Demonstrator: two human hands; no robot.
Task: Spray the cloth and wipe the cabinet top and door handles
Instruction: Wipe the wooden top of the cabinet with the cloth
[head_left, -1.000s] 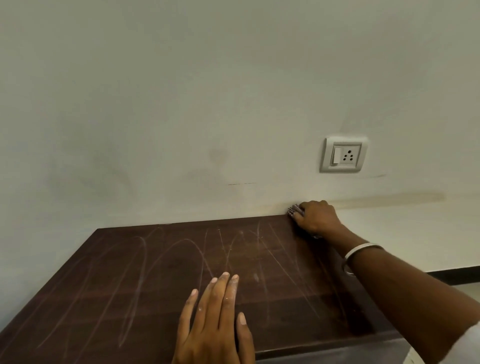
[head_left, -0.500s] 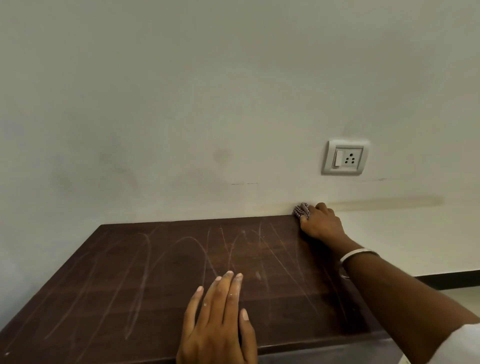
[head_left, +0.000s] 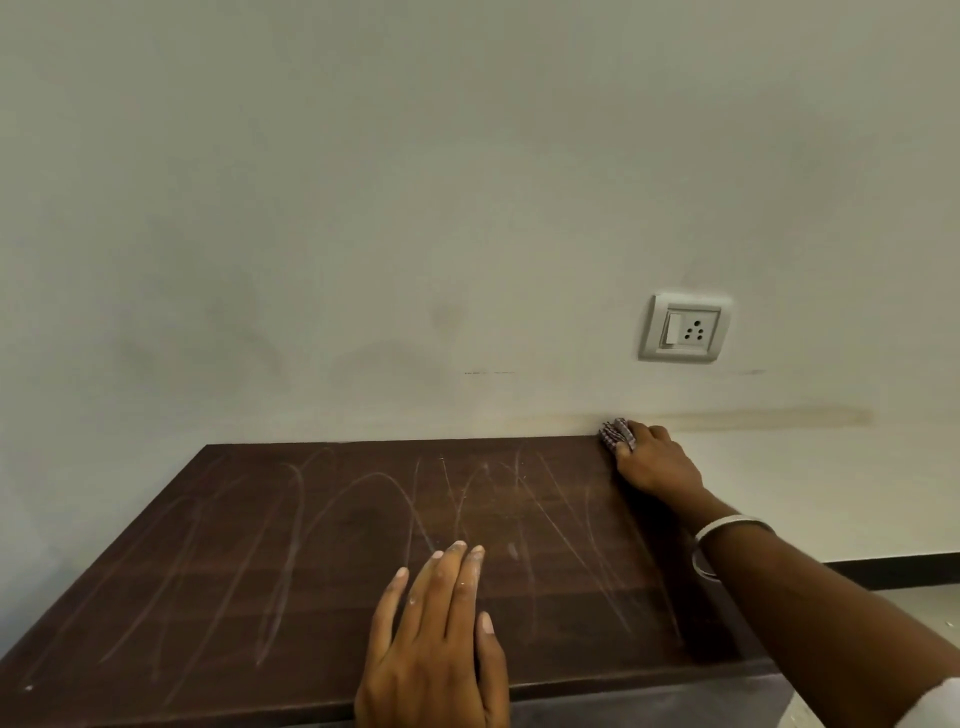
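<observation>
At the far right corner of the cabinet top (head_left: 363, 561), hard against the wall (head_left: 415, 182), the right hand (head_left: 655, 465) presses a bunched checked cloth (head_left: 617, 434) onto the dark wood, its fingers curled over the wad so that only a small fold shows beyond the fingertips. The left hand (head_left: 435, 644) lies flat near the front edge, roughly at its middle, fingers straight and close together, holding nothing; it seems to brace the body for the long reach.

The step in hand looks like wiping the top, and it is only partly done: pale arcing streaks run from the back edge to the front edge across most of the surface. To do it well, I would spread the cloth flatter under the palm instead of working with a tight wad, pull it from the back edge to the front edge in straight overlapping passes, and move lane by lane from the right edge to the left edge. Looping strokes would likely leave the same curved marks. The seam along the wall wants one slow pass with the fingertips pushed into it. The braced hand has to shift once the passes reach the patch it covers.

Counted: one cabinet top, one cloth, two hands, one bangle (head_left: 727, 525) on the right wrist, and one socket plate (head_left: 684, 327) on the wall, above the right corner. No spray bottle and no door handles appear in this view.
</observation>
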